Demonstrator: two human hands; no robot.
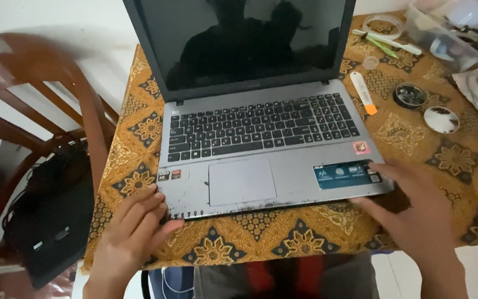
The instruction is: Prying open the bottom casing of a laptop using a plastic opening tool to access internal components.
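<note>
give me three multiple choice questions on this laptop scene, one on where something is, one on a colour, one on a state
1. Where is the left hand?
A. at the front left corner of the laptop
B. on the wooden chair
C. on the screen

2. What colour is the tip of the white tool lying right of the keyboard?
A. blue
B. orange
C. black

3. What state is the laptop's screen in?
A. lit with a picture
B. folded shut
C. open and dark

Answers:
1. A, its fingers rest on the laptop's front left corner, while the right hand is at the front right corner.
2. B, the lower end of the tool is orange.
3. C, the lid stands up and the screen shows only reflections.
</note>
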